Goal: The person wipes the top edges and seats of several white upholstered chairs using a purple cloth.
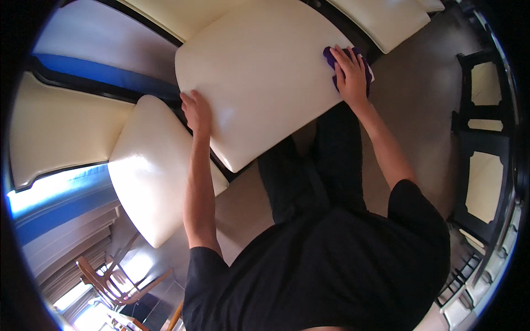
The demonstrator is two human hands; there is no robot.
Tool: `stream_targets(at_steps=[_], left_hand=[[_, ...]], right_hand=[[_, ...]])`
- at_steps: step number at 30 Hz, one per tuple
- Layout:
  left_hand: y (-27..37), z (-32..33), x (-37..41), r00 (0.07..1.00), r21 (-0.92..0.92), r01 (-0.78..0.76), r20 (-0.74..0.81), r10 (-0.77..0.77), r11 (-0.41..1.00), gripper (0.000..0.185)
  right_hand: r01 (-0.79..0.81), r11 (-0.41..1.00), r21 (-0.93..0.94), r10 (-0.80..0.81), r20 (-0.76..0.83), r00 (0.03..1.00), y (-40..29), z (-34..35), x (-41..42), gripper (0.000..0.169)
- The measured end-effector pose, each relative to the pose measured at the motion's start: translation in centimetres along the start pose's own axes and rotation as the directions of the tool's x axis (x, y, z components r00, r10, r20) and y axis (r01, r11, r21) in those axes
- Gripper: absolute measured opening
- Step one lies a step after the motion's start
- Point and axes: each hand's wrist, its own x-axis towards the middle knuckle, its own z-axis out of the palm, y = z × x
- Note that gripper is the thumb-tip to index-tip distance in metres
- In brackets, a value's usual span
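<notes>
A large cream upholstered chair seat (265, 78) with a smooth, leather-like cover lies in front of me. On its far right edge my right hand (351, 76) presses a dark purple cloth (330, 56), and a small white patch shows beside the cloth. My left hand (196, 111) rests at the seat's left edge, its fingertips over the rim and nothing visible in it. Part of the cloth is hidden under my right palm.
Another cream seat (145, 165) with its cream backrest (66, 128) stands close on the left. More cream upholstery (377, 20) lies beyond at the top right. Black-framed panels (484, 186) line the right side. A wooden chair (116, 285) stands at the lower left on the floor.
</notes>
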Motion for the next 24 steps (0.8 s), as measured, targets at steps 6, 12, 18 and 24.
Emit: stream_targets(at_steps=[6,12,18,24], left_hand=[[1.2,-0.2,-0.1,0.999,0.017,0.002,-0.034,-0.001,1.000,0.069],[2.0,0.0,-0.3,0.999,-0.006,0.033,-0.026,-0.033,0.999,0.072],[-0.5,0.0,0.6,0.998,-0.131,-0.055,-0.039,0.051,0.990,0.061],[-0.9,0.0,0.6,0.994,-0.102,-0.108,-0.019,0.107,0.989,0.061]], right_hand=[[-0.057,0.990,0.125,0.046,0.087,0.995,2.9,9.0,13.6,0.033],[-0.291,0.944,0.155,0.207,0.407,0.889,-2.9,15.2,24.3,0.033],[0.304,0.922,0.238,-0.350,0.183,0.919,-25.5,14.6,6.8,0.038],[0.400,0.903,0.154,-0.427,0.235,0.873,-18.0,8.2,5.6,0.041]])
